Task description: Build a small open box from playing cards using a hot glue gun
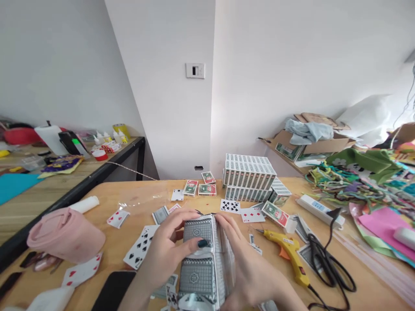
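Note:
A boxy block made of playing cards [197,274], with grey patterned backs showing, is between my hands at the lower middle. My left hand [173,242] grips its left and far side, thumb bent over the top. Along the right side lie the fingers of my right hand [248,261], pressed against a clear, shiny film or tape. The block's underside is hidden. A large seven-of-spades-like card [140,248] lies left of my left hand. Right of my right hand is a yellow hot glue gun [293,250], its black cord coiled beside it.
Stacked card packs [249,170] stand at the back, near loose card boxes [207,189]. A power strip [320,209] and heaped colourful yarn [337,179] are at right. A pink roll [66,233] and black phone [113,291] lie at left. A side bench [97,168] adjoins.

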`<state>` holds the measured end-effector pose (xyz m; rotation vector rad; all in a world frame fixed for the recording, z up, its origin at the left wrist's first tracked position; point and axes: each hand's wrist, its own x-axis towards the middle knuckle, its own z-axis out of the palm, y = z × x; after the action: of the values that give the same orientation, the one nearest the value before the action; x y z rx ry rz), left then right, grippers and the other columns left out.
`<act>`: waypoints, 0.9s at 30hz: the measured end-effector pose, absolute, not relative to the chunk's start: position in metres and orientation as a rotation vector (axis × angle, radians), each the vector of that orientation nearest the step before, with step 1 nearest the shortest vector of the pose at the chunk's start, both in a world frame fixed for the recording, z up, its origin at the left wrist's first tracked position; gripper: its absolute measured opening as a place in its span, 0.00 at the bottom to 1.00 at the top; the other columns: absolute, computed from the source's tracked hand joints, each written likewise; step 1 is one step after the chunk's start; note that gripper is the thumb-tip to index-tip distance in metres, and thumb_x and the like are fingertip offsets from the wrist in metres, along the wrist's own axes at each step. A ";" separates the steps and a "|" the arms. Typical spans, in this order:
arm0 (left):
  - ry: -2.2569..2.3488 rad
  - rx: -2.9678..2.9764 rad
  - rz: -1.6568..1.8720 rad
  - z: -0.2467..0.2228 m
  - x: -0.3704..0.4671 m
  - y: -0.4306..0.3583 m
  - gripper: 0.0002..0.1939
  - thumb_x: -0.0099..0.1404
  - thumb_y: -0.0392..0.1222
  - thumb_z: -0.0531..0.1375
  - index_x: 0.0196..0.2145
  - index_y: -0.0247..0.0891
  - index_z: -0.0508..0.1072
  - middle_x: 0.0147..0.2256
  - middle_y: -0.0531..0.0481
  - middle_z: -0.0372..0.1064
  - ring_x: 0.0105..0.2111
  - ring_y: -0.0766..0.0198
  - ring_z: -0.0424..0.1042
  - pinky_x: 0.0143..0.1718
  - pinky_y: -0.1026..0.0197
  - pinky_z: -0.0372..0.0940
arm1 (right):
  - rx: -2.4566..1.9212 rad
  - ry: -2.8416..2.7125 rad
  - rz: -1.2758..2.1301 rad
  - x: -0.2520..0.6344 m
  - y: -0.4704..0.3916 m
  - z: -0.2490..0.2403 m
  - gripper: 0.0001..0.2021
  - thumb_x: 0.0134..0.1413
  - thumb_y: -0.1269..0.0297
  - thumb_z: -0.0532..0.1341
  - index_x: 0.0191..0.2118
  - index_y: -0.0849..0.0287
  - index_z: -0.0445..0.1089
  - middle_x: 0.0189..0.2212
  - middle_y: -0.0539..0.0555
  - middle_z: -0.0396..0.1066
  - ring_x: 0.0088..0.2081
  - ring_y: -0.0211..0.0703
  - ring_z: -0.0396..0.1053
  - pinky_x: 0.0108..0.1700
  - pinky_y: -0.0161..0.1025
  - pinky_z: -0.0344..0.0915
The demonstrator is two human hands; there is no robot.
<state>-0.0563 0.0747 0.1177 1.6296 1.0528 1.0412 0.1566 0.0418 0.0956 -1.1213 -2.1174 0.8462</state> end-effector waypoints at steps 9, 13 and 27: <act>1.154 1.572 1.047 0.114 -0.053 0.070 0.24 0.53 0.59 0.66 0.43 0.42 0.73 0.54 0.41 0.65 0.51 0.49 0.69 0.50 0.53 0.67 | -1.017 -2.078 0.773 0.160 0.037 0.085 0.60 0.32 0.63 0.70 0.70 0.62 0.35 0.67 0.70 0.44 0.64 0.72 0.51 0.58 0.59 0.63; 1.210 1.593 1.019 0.112 -0.055 0.070 0.26 0.52 0.62 0.65 0.43 0.44 0.73 0.57 0.41 0.63 0.56 0.46 0.64 0.52 0.50 0.66 | -1.028 -2.048 0.786 0.160 0.037 0.087 0.61 0.27 0.65 0.71 0.70 0.61 0.38 0.67 0.69 0.46 0.63 0.71 0.54 0.57 0.56 0.65; 1.006 1.505 0.994 0.116 -0.050 0.070 0.17 0.57 0.51 0.66 0.41 0.44 0.69 0.53 0.45 0.68 0.54 0.51 0.67 0.53 0.52 0.64 | -0.981 -2.045 0.807 0.163 0.041 0.105 0.58 0.24 0.58 0.72 0.67 0.64 0.47 0.60 0.67 0.56 0.59 0.66 0.60 0.56 0.53 0.66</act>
<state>-0.0500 0.0705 0.1160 1.5046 1.0057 0.9935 0.1630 0.0414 0.1052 -0.9808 -2.0454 0.8070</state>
